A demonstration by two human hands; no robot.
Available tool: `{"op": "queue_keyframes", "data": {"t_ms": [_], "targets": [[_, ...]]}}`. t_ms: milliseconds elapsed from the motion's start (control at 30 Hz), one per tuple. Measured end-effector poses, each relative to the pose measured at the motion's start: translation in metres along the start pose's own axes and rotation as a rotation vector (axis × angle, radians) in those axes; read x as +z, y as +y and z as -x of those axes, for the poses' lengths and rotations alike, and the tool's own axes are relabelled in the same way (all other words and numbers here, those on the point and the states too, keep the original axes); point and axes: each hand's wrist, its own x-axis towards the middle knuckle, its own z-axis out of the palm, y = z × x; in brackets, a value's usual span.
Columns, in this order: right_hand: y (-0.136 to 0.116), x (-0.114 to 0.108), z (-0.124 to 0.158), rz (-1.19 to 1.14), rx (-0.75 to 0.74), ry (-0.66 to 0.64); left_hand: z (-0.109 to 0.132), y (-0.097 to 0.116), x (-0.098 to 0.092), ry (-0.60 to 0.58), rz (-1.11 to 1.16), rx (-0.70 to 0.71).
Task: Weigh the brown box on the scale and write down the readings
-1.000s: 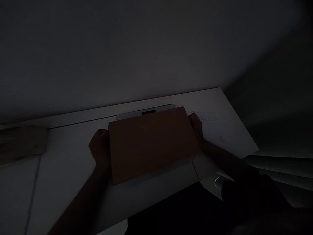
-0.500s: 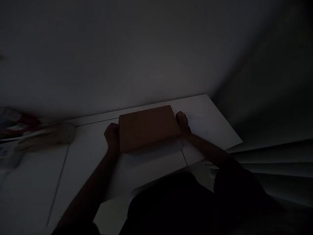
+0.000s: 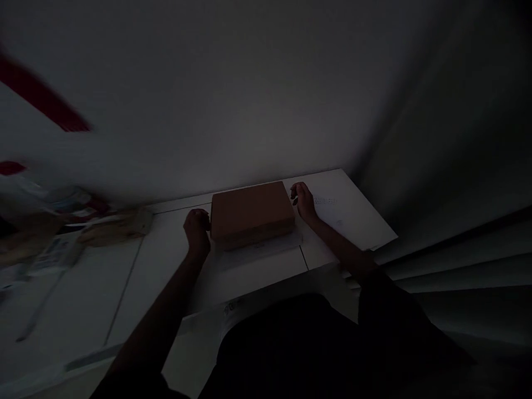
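Observation:
A closed brown cardboard box (image 3: 252, 208) lies flat on the white table, close to the wall. My left hand (image 3: 197, 228) is beside its left end, fingers loosely bent and very near the side; whether they touch it is too dark to tell. Off the right end is my right hand (image 3: 304, 200), with a small gap to the box. Its fingers are bent but parted from the thumb, and nothing shows in them. Under the box's front edge, a pale sheet or clear wrap (image 3: 266, 246) sticks out.
The white table (image 3: 353, 216) carries faint printed marks right of my right hand. At the left are a brown paper-like package (image 3: 114, 228), printed papers (image 3: 56, 252) and blurred clutter. A red strip (image 3: 41, 94) crosses the wall (image 3: 233, 100). Grey curtain-like folds (image 3: 457, 266) hang at the right.
The box has gone from held between both hands, slightly raised, to lying flat on the table. My hands have loosened and moved off its ends. The view has swung left.

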Motion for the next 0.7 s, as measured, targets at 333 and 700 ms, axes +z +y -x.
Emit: {"op": "queue_keyframes", "data": {"t_ms": [333,700], "targets": [[-0.009,-0.004,0.055,-0.05,0.108,-0.172,0.044,0.006,-0.009,-0.126,0.104,0.016],[-0.028,0.009,0.078,-0.047,0.05,-0.226,0.073,0.016,0.009,-0.164,0.05,-0.014]]}}
